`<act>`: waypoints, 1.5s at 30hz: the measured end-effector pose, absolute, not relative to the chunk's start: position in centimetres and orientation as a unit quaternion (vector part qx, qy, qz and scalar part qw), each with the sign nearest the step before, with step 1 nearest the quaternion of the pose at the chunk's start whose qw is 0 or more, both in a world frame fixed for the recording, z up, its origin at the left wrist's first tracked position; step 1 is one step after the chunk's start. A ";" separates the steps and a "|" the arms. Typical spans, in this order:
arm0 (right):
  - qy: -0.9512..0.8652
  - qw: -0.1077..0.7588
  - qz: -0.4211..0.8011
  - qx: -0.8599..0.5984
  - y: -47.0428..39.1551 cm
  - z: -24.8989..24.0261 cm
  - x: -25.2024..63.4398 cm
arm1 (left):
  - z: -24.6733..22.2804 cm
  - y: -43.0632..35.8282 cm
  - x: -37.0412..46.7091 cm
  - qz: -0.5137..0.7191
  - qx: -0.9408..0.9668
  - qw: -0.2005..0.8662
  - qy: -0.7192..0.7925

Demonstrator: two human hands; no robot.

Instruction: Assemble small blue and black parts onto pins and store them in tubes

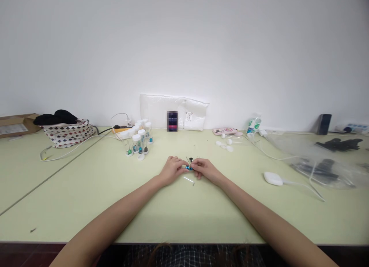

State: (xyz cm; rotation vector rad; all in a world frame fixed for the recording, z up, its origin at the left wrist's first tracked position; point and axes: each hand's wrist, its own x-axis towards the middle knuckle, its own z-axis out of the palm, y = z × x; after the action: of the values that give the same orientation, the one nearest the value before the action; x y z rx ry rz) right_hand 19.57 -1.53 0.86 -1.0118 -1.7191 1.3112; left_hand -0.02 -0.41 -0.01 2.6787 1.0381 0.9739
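Note:
Both my hands meet over the middle of the pale green table [161,213]. Between their fingertips is a small blue piece [188,167]. My left hand [173,170] pinches it from the left with thumb and finger. From the right, my right hand [204,169] closes its fingertips on the same piece. A small black part [190,159] stands just beyond the fingers, beside a thin rod. Nearer to me, a thin clear stick [188,179] lies on the table.
Several white-capped clear vials [139,142] stand at the left. A phone [172,121] leans on a white package [152,107] at the wall. White discs [230,148], a bottle [253,124], a white charger [273,178] and plastic bags [325,171] are on the right.

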 end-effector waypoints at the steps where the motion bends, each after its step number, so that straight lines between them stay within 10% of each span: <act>1: -0.668 0.364 0.515 -0.395 -1.5 0.9 19.6 | 0.0 -0.5 0.0 0.319 0.882 0.054 0.341; 45: -0.668 0.364 0.511 -0.400 -1.5 0.9 19.5 | 0.2 -0.5 0.0 0.318 0.878 0.059 0.353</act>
State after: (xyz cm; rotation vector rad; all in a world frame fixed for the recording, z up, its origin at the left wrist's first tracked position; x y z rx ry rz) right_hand 19.53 -1.53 0.93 -1.0287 -1.7180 1.3150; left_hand -0.01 -0.51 0.16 2.6581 1.0697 0.9625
